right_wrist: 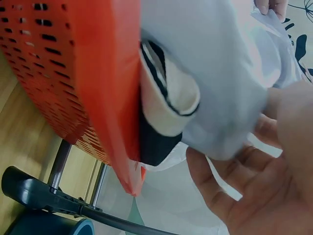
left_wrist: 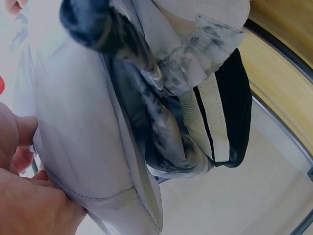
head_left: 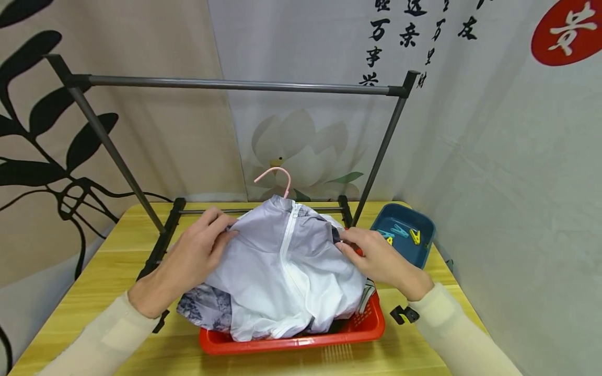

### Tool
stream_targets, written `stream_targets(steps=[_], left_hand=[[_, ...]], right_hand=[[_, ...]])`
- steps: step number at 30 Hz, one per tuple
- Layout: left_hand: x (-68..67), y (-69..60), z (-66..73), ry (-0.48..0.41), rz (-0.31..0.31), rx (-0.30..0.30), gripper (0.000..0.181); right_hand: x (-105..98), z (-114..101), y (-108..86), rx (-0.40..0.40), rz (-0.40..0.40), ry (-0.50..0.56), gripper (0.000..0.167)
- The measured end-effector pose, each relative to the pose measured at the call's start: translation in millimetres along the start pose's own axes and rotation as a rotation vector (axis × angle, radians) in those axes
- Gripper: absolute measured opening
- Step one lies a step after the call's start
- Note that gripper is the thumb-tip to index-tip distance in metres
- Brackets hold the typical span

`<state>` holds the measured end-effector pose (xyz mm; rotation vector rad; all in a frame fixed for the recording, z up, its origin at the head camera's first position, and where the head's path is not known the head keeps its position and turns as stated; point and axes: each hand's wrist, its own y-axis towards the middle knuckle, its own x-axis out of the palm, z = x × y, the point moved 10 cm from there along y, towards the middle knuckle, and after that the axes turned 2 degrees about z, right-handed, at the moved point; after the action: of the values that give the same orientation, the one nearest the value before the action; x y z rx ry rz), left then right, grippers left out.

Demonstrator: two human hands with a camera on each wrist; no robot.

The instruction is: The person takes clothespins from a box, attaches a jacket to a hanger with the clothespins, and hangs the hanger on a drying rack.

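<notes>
A pale grey-and-white zip jacket [head_left: 263, 250] hangs on a pink clothes hanger [head_left: 281, 172], its hook sticking up above the collar. My left hand [head_left: 199, 245] pinches the jacket at its left shoulder, thumb against fingers. On the opposite shoulder, my right hand [head_left: 376, 256] holds the fabric between thumb and fingers, beside a dark patch. In the right wrist view, the other fingers of that hand [right_wrist: 259, 181] spread under the cloth. Below the jacket is a red basket [head_left: 301, 343] of clothes, among them a grey patterned garment [head_left: 207, 308]. The hanger's arms are hidden inside the jacket.
A dark metal clothes rack [head_left: 235, 84] stands behind the basket on the wooden table [head_left: 108, 292]. At the right sits a blue tray [head_left: 409, 250] with several blue and yellow clothespins [head_left: 415, 236]. Printed curtains [head_left: 470, 146] hang behind.
</notes>
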<state>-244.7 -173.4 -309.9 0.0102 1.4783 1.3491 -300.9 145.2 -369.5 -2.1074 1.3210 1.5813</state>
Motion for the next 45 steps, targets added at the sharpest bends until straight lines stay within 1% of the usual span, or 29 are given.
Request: stream_targets(steps=[7, 13, 15, 18, 19, 22, 24, 26, 30, 34, 37, 39, 42, 45], left_hand=[[-5.6, 2.5, -1.6, -0.027, 0.052, -0.017, 0.025], [-8.0, 4.2, -1.7, -0.029, 0.074, -0.027, 0.020], [-8.7, 4.2, -1.2, -0.034, 0.083, -0.032, 0.020], [-10.5, 4.4, -1.0, -0.047, 0.106, -0.039, 0.025], [-11.6, 4.4, -0.7, -0.048, 0.116, -0.038, 0.027], [-16.3, 4.9, -0.3, -0.046, 0.155, -0.030, 0.031], [-19.7, 5.6, 0.1, -0.043, 0.181, -0.018, 0.032], [-22.5, 6.5, 0.3, -0.044, 0.203, -0.008, 0.033], [-25.6, 7.7, 1.1, -0.051, 0.227, 0.011, 0.035], [-27.3, 8.3, 3.2, -0.063, 0.245, 0.028, 0.035], [-27.7, 7.6, 4.6, -0.075, 0.245, 0.042, 0.036], [-27.3, 7.2, 4.3, -0.085, 0.232, 0.045, 0.036], [-26.0, 6.3, 0.9, -0.092, 0.188, 0.022, 0.034], [-25.0, 5.0, -4.2, -0.083, 0.147, -0.005, 0.039]], right_hand=[[-8, -3, -5.3, -0.042, 0.075, 0.031, 0.018], [-14, -9, -6.9, -0.084, 0.109, 0.075, 0.011], [-17, -10, -8.0, -0.100, 0.135, 0.081, 0.010], [-22, -9, -8.9, -0.108, 0.188, 0.076, 0.013], [-23, -8, -9.2, -0.108, 0.204, 0.072, 0.011], [-27, -6, -9.9, -0.106, 0.246, 0.073, 0.012], [-30, -6, -10.5, -0.116, 0.278, 0.071, 0.016], [-33, -6, -11.0, -0.130, 0.304, 0.072, 0.016], [-39, -7, -11.7, -0.179, 0.360, 0.069, 0.013], [-47, -8, -14.2, -0.228, 0.408, 0.056, 0.015], [-52, -7, -16.7, -0.235, 0.435, 0.047, 0.017], [-56, -5, -18.4, -0.234, 0.449, 0.048, 0.018], [-60, -3, -21.0, -0.235, 0.469, 0.047, 0.023], [-64, -2, -24.5, -0.233, 0.485, 0.041, 0.029]])
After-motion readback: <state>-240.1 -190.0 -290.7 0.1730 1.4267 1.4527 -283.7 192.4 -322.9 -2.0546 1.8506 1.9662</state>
